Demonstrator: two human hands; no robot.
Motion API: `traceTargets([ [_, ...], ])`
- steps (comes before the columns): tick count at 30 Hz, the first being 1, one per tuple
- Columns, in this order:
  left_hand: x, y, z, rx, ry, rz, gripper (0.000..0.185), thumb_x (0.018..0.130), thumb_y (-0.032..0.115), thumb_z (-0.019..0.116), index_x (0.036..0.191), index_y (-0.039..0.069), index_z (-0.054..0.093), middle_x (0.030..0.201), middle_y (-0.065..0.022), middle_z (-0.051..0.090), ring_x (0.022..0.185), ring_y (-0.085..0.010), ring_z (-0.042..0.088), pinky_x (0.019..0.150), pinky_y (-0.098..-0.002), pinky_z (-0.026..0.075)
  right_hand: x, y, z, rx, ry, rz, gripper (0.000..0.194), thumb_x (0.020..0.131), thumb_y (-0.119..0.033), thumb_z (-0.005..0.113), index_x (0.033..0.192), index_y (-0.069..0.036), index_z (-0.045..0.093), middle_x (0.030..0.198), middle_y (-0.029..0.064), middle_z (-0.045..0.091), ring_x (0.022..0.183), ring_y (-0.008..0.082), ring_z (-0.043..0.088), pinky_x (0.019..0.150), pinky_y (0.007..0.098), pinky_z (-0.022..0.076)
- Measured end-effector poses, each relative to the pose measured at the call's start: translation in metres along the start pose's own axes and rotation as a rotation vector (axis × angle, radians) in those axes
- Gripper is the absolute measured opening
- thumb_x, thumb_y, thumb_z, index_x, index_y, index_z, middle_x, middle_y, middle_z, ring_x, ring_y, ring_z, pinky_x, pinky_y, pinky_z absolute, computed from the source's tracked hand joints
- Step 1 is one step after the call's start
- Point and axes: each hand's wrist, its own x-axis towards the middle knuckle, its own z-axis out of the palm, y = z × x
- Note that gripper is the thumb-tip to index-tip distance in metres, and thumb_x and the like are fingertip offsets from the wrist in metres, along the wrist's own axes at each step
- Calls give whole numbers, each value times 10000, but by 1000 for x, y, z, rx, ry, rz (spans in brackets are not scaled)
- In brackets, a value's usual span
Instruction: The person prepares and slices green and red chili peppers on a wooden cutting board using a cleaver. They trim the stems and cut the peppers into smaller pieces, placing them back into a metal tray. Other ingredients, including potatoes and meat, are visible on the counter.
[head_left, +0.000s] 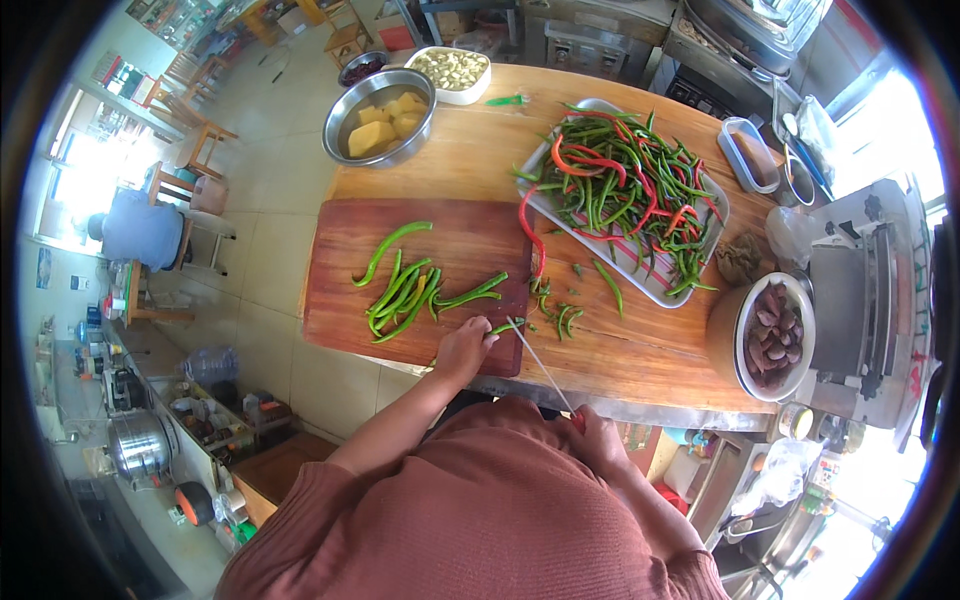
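Observation:
My left hand (466, 349) holds a green chili pepper (504, 326) near the right front corner of the reddish wooden cutting board (337, 300). The knife (541, 367) has a thin blade and a red handle; my right hand (598, 437) grips the handle at the table's front edge. Its tip meets the pepper by the stem end. Several whole green peppers (401, 296) lie on the board beyond my left hand. Cut stem ends (568, 319) are scattered right of the board. A red chili (531, 232) reaches from the heaped tray (544, 202) to the table, beside the board's right edge.
A metal bowl of peeled potato pieces (379, 154), a white container of pale cloves or beans (450, 90) and a small dark-filled bowl (363, 69) stand at the back left. Right are a tub of brownish-purple pieces (799, 367) and a plastic box (724, 142). A person (142, 229) sits far left.

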Motion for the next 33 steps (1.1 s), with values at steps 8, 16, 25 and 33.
traceTargets([
  [8,-4,-20,10,29,109,57,226,881,223,687,997,61,579,974,-163,670,825,-410,659,697,-492,519,31,7,24,-39,-99,30,476,935,-474,604,1010,-4,582,905,308,659,924,497,622,772,539,501],
  [16,17,-17,-22,24,168,59,334,806,239,793,1002,56,594,871,-102,600,877,-305,635,672,-430,520,43,1,37,96,58,21,442,930,-425,639,945,15,599,865,295,658,860,487,631,723,523,494],
  [25,21,-25,-55,-1713,441,-623,373,1054,382,457,1068,53,633,863,-37,601,754,-154,546,717,-291,478,13,9,18,186,179,-1,387,922,-353,687,882,21,594,699,237,601,615,358,571,609,446,471],
  [33,-47,-29,-4,-1768,147,-716,219,1001,224,601,1096,27,614,964,-70,618,879,-174,602,824,-336,527,3,17,17,145,121,6,406,924,-393,674,912,4,589,725,249,620,656,412,603,622,464,482],
])
